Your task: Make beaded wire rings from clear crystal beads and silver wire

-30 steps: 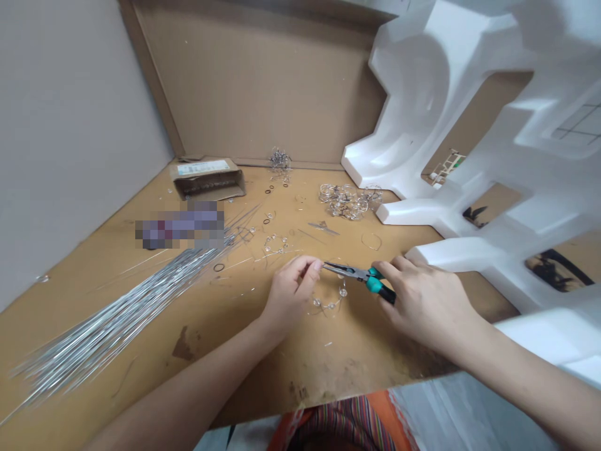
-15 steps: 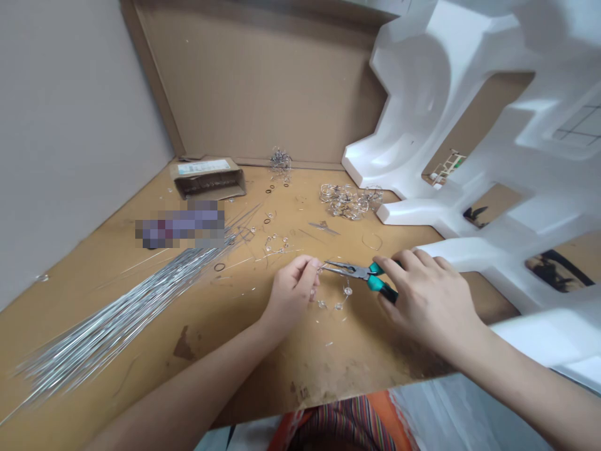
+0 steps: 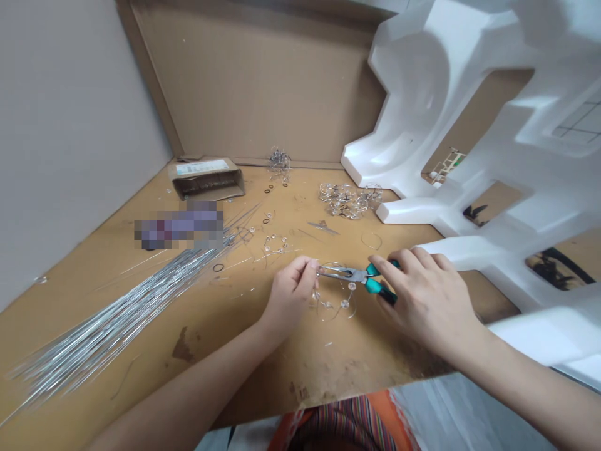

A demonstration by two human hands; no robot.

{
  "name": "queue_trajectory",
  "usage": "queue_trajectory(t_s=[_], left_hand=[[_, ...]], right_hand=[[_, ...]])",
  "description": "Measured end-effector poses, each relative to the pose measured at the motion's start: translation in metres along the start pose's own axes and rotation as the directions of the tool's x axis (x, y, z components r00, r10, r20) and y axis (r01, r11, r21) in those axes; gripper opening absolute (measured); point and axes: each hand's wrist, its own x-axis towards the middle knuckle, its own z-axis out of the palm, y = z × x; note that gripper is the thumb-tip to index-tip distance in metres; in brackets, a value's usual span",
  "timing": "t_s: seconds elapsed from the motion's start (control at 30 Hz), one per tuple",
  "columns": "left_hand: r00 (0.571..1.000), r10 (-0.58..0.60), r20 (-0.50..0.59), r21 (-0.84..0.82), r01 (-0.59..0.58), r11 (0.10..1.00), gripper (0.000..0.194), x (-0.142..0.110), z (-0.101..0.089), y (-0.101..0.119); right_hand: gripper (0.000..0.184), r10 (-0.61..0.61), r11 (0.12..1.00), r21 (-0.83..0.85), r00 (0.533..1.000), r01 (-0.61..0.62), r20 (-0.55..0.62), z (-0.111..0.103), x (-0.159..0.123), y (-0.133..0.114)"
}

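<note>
Between thumb and fingers, my left hand (image 3: 293, 289) pinches a thin wire strung with clear beads (image 3: 345, 304), which hangs in a loose curve below the fingertips. My right hand (image 3: 429, 294) is wrapped round the teal and black handles of long-nose pliers (image 3: 357, 275). The jaws of the pliers reach to my left fingertips and look nearly closed at the wire end there. Whether they grip the wire I cannot tell. Another small ring of wire with clear beads (image 3: 276, 243) lies on the table beyond my left hand.
A bundle of long silvery wires (image 3: 141, 300) stretches over the left of the brown table. Behind are an open cardboard box (image 3: 206, 181), a heap of beaded wire loops (image 3: 345, 200) and a wire tangle (image 3: 280, 158). White moulded foam (image 3: 408, 219) stands along the right side.
The plier jaws have come together and moved slightly left, onto the spot at my left fingertips. The beaded wire has swung a little; my left hand has hardly moved.
</note>
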Motion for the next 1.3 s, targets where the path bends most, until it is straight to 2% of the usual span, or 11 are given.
queue_trajectory(t_s=[0.4,1.0,1.3], left_hand=[[0.997,-0.016,0.076,-0.011,0.017,1.000,0.028,0.001,0.000,0.000],[0.999,-0.035,0.021,-0.076,0.037,0.996,0.026,0.000,0.002,0.003],[0.971,-0.128,0.203,-0.152,0.161,0.975,0.023,0.005,0.001,0.004]], right_hand=[[0.027,-0.117,0.992,-0.051,0.993,0.115,-0.021,-0.009,0.006,0.016],[0.029,-0.023,1.000,-0.017,1.000,0.024,0.018,-0.015,0.003,0.008],[0.025,0.024,1.000,0.011,0.997,-0.023,-0.068,-0.014,0.003,0.011]])
